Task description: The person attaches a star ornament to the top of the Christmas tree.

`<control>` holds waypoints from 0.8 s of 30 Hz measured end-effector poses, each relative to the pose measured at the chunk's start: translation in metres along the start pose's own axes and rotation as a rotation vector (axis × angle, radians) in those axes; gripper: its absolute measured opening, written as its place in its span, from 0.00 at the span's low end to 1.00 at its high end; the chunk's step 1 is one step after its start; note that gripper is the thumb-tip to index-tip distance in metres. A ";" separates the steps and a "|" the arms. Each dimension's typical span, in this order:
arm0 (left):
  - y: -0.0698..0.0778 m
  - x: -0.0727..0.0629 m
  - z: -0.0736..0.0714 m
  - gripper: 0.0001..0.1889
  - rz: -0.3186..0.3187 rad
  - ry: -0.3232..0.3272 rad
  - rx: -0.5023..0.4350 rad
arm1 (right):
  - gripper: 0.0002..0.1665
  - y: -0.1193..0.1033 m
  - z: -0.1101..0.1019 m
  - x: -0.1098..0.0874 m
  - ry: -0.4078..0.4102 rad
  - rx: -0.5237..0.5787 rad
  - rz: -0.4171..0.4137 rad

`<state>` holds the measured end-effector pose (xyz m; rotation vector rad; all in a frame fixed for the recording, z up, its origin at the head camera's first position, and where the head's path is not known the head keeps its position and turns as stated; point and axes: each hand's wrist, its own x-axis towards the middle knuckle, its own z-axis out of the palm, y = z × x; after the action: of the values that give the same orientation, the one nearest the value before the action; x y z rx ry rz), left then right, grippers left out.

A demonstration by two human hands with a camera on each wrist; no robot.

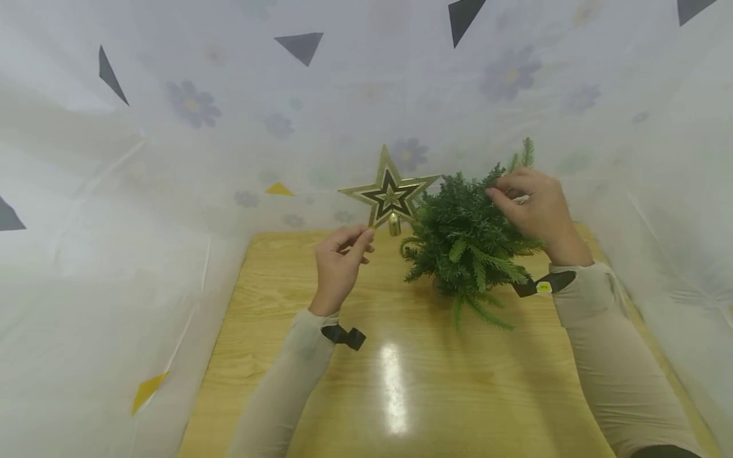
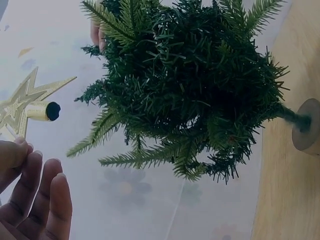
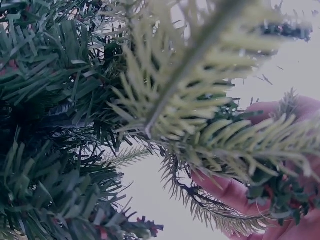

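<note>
My left hand (image 1: 339, 264) pinches a gold star tree topper (image 1: 390, 194) by its lower left point, between thumb and forefinger. The star stands upright, its short gold socket (image 2: 44, 111) pointing toward the tree in the left wrist view. To its right is a small artificial Christmas tree (image 1: 469, 222), with dark green tufts and lighter fir sprigs. My right hand (image 1: 532, 207) is at the tree's upper right, thumb and forefinger pinching a branch near the top. In the right wrist view, sprigs (image 3: 200, 135) partly cover its fingers (image 3: 227, 192).
The tree rises from a round wooden base (image 2: 306, 127) on the wood-grain table (image 1: 343, 381). Behind and beside the table hangs a pale flower-print sheet (image 1: 355, 83), marked with grey and yellow triangles. Black straps with small devices circle both wrists.
</note>
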<state>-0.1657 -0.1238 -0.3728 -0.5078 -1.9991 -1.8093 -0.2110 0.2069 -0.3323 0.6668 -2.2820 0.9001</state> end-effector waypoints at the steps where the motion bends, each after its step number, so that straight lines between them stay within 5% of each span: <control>1: 0.001 0.001 0.001 0.07 0.004 -0.005 0.003 | 0.04 0.000 0.000 0.000 0.001 -0.002 0.006; 10: 0.008 0.010 0.009 0.06 0.040 -0.027 0.004 | 0.03 -0.001 0.001 -0.002 0.003 0.000 0.031; 18: -0.022 0.015 0.015 0.07 0.063 -0.015 -0.024 | 0.03 -0.001 0.001 -0.003 -0.002 0.009 0.050; 24: -0.024 0.018 0.020 0.08 0.061 -0.022 -0.049 | 0.02 -0.002 0.001 -0.003 0.003 0.017 0.034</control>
<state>-0.1942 -0.1064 -0.3855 -0.5993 -1.9369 -1.8273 -0.2080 0.2056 -0.3334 0.6353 -2.2914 0.9361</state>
